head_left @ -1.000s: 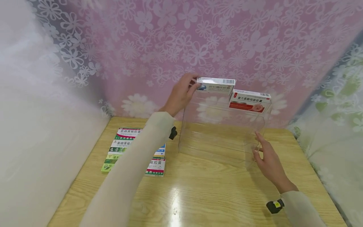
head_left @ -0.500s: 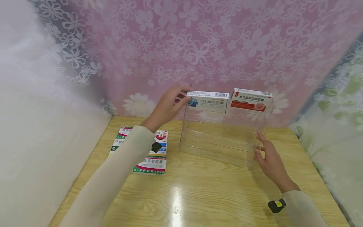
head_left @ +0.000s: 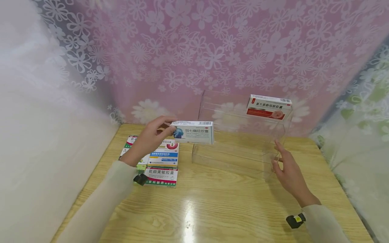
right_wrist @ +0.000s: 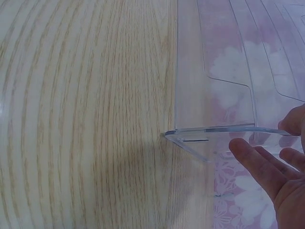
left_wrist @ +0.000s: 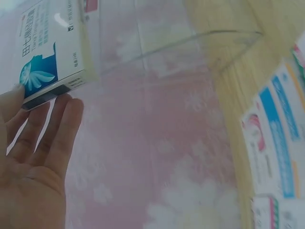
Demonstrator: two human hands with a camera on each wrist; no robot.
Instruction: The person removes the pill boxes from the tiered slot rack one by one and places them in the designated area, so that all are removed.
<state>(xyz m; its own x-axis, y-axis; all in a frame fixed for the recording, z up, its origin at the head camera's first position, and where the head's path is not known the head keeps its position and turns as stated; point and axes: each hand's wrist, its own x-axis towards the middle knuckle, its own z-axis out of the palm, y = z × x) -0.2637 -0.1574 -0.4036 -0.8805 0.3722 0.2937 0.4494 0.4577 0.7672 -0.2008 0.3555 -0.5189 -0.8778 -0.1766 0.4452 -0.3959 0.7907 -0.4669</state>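
Observation:
My left hand (head_left: 151,139) pinches the left end of a white medicine box (head_left: 195,134) with a blue picture and Chinese lettering. It hangs in the air in front of the left side of a clear plastic tiered rack (head_left: 231,161). In the left wrist view, the thumb lies on the printed face of the box (left_wrist: 50,45) and the fingers are behind it. My right hand (head_left: 290,175) holds the rack's right side wall. In the right wrist view, thumb and fingers (right_wrist: 252,160) sit on opposite sides of that clear wall. A red-and-white medicine box (head_left: 268,108) stands in the rack's top tier, at right.
Several medicine boxes lie in rows on the wooden table (head_left: 212,209) at left, among them a blue-striped box (head_left: 163,158) and a red, white and green box (head_left: 161,177). My left forearm partly covers them. A pink flowered cloth (head_left: 194,50) hangs behind the rack.
My left hand has drawn the white medicine box out of the rack's top tier and brought it down and to the left. My right hand stays on the rack's side.

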